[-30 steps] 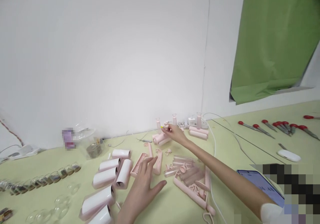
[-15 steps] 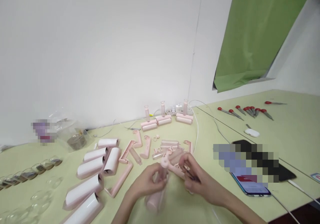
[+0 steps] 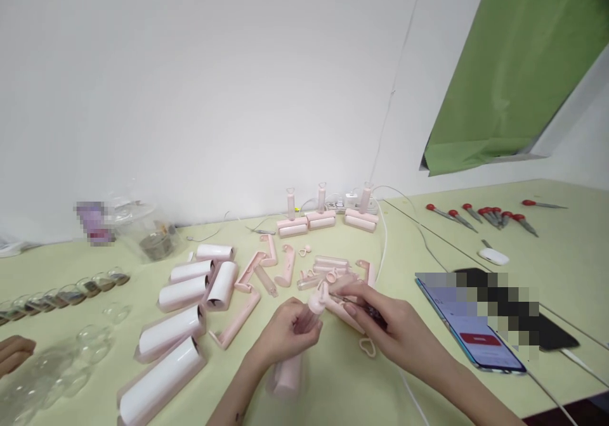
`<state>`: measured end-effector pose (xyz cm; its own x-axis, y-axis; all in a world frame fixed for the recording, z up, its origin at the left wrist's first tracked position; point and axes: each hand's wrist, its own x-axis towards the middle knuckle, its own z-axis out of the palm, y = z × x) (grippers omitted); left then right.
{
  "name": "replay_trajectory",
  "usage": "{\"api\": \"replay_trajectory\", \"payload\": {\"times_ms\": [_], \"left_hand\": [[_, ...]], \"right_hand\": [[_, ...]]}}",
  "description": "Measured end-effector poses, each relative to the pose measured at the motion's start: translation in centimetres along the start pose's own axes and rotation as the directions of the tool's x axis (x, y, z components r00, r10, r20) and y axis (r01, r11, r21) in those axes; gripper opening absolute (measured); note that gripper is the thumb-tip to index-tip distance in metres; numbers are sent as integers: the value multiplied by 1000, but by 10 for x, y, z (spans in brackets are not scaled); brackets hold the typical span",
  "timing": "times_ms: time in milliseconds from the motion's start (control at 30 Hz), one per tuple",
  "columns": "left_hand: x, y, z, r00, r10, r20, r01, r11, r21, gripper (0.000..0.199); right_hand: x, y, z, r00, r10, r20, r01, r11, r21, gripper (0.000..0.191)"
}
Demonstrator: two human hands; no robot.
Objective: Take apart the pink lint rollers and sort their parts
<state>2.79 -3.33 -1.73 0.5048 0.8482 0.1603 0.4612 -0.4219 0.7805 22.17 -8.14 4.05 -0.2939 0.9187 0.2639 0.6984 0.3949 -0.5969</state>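
Pink is the colour of the roller (image 3: 288, 375) low in the middle, near the person. The left hand (image 3: 288, 328) is curled tight round its see-through handle (image 3: 310, 320), which has a pink cap (image 3: 316, 303) at the top. The right hand (image 3: 375, 312) pinches a thin dark tool near the cap; I cannot tell if the tool touches it. Behind the hands lie clear tubes (image 3: 332, 265) and pink parts (image 3: 287, 266). Three more rollers (image 3: 360, 220) stand by the wall with their handles up. On the left are white rolls (image 3: 184, 293) with see-through pink edges showing. Farther back is a clear tub (image 3: 137, 213) with a round brown thing (image 3: 157, 245) in it. A row of small domes (image 3: 71, 293) has dark stuff inside. Nearer, clear domes (image 3: 92, 343) sit in a bunch, and another person's hand (image 3: 15, 354) is beside them, half curled.
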Motion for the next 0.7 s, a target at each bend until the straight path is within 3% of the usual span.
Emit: {"api": "replay_trajectory", "payload": {"times_ms": [100, 133, 233, 300, 433, 567, 633, 700], "left_hand": [[0, 8, 3, 994, 90, 59, -94, 992, 83, 26], [0, 9, 5, 988, 127, 90, -137, 984, 110, 24], [0, 11, 11, 977, 163, 138, -184, 970, 158, 20], [-1, 11, 13, 983, 118, 139, -142, 973, 181, 19], [-6, 11, 14, 983, 73, 171, -106, 976, 191, 21], [-7, 9, 14, 962, 164, 218, -197, 970, 141, 22], [-4, 4, 15, 978, 173, 115, -188, 973, 133, 26], [1, -3, 17, 990, 100, -100, -82, 982, 171, 26]], "right_hand": [[9, -8, 4, 1000, -22, 14, 23, 995, -96, 57], [12, -9, 6, 999, -50, 19, 52, 990, -133, 57], [23, -9, 11, 986, -161, 47, 167, 950, -264, 15], [28, -8, 12, 966, -239, 102, 259, 921, -290, 30], [33, -7, 7, 926, -325, 194, 350, 930, -115, 36], [45, 1, -4, 884, -277, 376, 254, 961, 112, 49], [54, 10, -10, 894, -215, 394, 193, 977, 96, 52], [63, 20, -13, 958, -98, 269, 131, 985, -109, 43]]}}
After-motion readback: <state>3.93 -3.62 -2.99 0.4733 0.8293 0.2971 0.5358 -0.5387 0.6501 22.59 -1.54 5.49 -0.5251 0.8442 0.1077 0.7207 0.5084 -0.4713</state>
